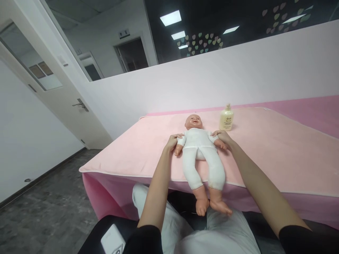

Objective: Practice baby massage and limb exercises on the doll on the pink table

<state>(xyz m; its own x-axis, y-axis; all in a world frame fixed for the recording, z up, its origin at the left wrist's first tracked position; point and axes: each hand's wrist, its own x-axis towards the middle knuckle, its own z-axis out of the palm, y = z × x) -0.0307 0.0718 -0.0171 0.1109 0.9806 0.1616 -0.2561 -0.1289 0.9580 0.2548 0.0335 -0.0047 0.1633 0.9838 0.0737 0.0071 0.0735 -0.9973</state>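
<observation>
A baby doll (200, 139) in a white cloth suit lies on its back on the pink blanket (153, 141). Its head points to the wall and its bare feet hang over the near table edge, above my lap. My left hand (174, 141) is closed on the doll's sleeved arm at the left of the picture. On the other side my right hand (221, 135) grips the other sleeve, with fingers around the upper arm. Both of the doll's hands stick out below my fingers.
A pale yellow pump bottle (226, 119) stands upright behind my right hand. A white phone (113, 240) lies on the black seat at lower left. The white wall with a window rises behind the table, and a door (71, 106) is at the left.
</observation>
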